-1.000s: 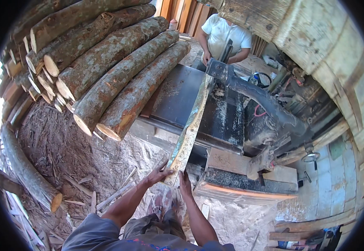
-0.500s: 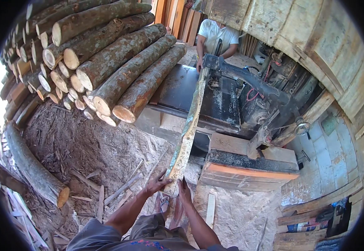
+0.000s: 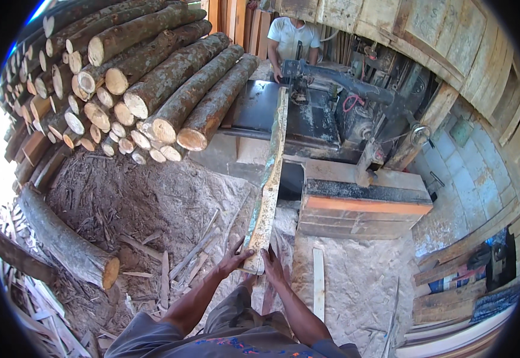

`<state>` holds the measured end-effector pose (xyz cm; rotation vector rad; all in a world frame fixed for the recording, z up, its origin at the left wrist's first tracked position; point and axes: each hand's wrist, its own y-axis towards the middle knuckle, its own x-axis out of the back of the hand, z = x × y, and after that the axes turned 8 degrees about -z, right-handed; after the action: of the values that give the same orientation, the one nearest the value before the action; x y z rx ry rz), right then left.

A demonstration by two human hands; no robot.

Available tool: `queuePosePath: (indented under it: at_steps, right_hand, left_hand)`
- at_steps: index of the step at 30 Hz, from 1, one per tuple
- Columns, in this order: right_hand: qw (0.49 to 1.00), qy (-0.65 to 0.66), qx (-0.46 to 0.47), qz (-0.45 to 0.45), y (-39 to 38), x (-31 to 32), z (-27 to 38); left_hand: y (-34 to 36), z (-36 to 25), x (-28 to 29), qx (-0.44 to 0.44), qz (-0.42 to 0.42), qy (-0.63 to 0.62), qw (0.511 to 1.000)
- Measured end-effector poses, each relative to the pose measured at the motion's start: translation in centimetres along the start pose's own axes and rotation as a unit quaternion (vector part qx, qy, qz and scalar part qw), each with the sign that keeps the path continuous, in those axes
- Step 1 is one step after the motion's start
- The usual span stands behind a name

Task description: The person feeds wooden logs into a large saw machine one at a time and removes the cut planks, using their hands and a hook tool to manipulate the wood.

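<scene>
A long narrow plank (image 3: 271, 191) with a patchy green-grey bark edge runs from my hands toward the sawing machine (image 3: 325, 77). My left hand (image 3: 235, 260) is closed on the left side of its near end. My right hand (image 3: 273, 267) grips that same end from the right. The plank's far part lies over the machine's dark metal table (image 3: 251, 107), its tip close to the saw's head (image 3: 293, 70). A co-worker (image 3: 281, 36) in a white shirt stands behind the machine, one hand (image 3: 277, 76) near the table.
Piled logs (image 3: 170, 89) fill the upper left. A loose log (image 3: 66, 235) and offcuts lie on the sawdust-covered floor (image 3: 355, 271) around me. A wooden box base (image 3: 361, 209) stands right of the plank. Boards (image 3: 445, 304) are stacked at lower right beside a panelled wall.
The machine and logs sit higher and farther off in the view. The plank has slid back toward me along the table, its far tip slightly out from the saw's head, still held in both my hands.
</scene>
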<state>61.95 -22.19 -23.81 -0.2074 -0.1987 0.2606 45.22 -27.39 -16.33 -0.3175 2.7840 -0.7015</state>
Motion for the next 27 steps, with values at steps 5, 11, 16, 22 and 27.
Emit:
queuePosePath:
  at_steps: [5, 11, 16, 22, 27]
  right_hand:
    - [0.990, 0.129, -0.052, 0.008, -8.0, 1.1, -0.9]
    - [0.972, -0.185, -0.032, -0.145, -16.4, 8.8, -2.3]
    - [0.817, -0.534, -0.061, -0.210, -16.1, 8.8, -0.1]
    - [0.836, -0.455, -0.213, -0.219, -19.8, 7.4, 0.6]
    - [0.834, -0.385, -0.344, -0.194, -37.9, 9.5, 2.3]
  left_hand:
    - [-4.4, 4.7, -1.2, 0.031, -0.015, -0.073, 0.997]
    - [-3.1, 6.6, -3.5, -0.022, -0.040, -0.105, 0.993]
    - [12.4, -3.1, -3.7, 0.028, -0.042, -0.194, 0.980]
    - [35.2, -11.3, -2.1, -0.094, -0.078, -0.187, 0.975]
    - [20.3, 3.0, -13.8, 0.128, 0.073, -0.097, 0.984]
